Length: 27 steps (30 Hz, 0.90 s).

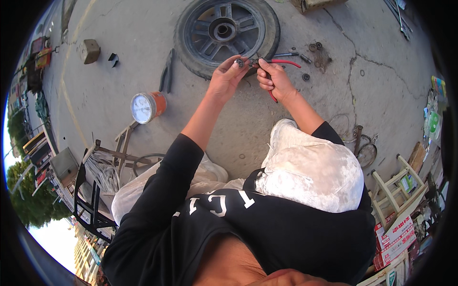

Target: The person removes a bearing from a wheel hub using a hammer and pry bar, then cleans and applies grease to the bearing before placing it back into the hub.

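My left hand (225, 79) pinches a small round dark part (239, 63) with a patterned end face; its exact kind is too small to make out. My right hand (277, 83) grips red-handled pliers (285, 61), one handle pointing right and the other down below the fist. The jaws meet the left fingertips, close against the small part, and the fingers partly hide them. Both hands are over the near edge of a wheel with a black tyre (272, 29), which lies flat on the ground with a grey spoked rim and an open hub.
Right of the wheel lie a metal rod (286, 54), small rings (313, 47) and another ring (306, 76). To the left are an orange bucket (159, 101), dark bars (167, 71) and a block (89, 51). A pale wooden frame (387, 189) stands at the lower right.
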Motion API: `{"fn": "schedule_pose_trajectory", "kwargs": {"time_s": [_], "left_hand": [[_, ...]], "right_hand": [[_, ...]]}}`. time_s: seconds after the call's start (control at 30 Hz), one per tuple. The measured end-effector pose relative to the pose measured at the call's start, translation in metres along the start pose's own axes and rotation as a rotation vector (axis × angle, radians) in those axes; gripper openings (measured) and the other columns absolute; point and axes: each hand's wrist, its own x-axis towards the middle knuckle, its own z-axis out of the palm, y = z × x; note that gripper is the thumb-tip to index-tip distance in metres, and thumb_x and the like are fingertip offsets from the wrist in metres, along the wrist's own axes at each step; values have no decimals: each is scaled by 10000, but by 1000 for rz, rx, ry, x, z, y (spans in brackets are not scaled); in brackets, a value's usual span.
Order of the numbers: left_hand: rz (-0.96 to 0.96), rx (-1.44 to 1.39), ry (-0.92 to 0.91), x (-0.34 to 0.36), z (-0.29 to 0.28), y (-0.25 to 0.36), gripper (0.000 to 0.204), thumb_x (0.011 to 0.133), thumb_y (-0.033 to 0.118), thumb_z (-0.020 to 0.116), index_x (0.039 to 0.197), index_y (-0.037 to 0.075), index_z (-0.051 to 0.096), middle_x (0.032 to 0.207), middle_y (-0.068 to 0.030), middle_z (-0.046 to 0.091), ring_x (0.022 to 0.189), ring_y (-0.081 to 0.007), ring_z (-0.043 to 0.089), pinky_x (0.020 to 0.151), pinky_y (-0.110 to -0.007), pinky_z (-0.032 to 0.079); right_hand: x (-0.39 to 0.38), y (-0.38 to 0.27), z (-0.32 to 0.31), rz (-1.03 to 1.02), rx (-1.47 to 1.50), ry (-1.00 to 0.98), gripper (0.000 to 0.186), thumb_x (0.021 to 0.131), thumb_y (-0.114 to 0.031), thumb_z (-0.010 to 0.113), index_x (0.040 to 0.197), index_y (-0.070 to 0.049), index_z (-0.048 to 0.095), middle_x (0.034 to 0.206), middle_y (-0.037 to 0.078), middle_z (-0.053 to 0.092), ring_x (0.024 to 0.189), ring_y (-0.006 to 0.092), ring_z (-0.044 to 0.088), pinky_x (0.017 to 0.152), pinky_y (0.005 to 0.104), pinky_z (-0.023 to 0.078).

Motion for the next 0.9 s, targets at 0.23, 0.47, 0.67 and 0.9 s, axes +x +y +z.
{"fn": "schedule_pose_trajectory", "kwargs": {"time_s": [0.23, 0.47, 0.67, 0.9], "left_hand": [[119, 100, 122, 5, -12, 21, 299, 972, 109, 578, 1230, -37, 539, 1223, -180, 610, 1186, -304, 589, 1042, -411, 472], [97, 94, 138, 7, -19, 23, 311, 972, 115, 581, 1235, -45, 534, 1201, -182, 616, 1160, -309, 603, 1014, -413, 493], [94, 70, 144, 9, -16, 22, 335, 966, 116, 590, 1241, -63, 521, 1193, -190, 613, 1130, -310, 617, 989, -417, 507], [122, 52, 177, 13, -20, 35, 291, 983, 92, 548, 1240, -42, 522, 1198, -204, 613, 1134, -316, 616, 990, -416, 514]], "right_hand": [[20, -1, -14, -14, -191, 199, 300, 995, -302, 562, 944, -7, 577, 671, -25, 479, 449, 31, 336, 374, 202, 248], [18, 2, -19, -48, -422, 400, 349, 959, -328, 611, 888, 12, 568, 640, -12, 469, 435, 46, 371, 377, 222, 254], [14, 0, -25, -41, -319, 337, 332, 943, -325, 636, 880, -6, 574, 646, -19, 469, 436, 42, 361, 380, 221, 251], [18, -8, -19, -147, -557, 450, 324, 925, -307, 658, 773, -32, 582, 601, -18, 478, 444, 71, 401, 408, 259, 287]]}}
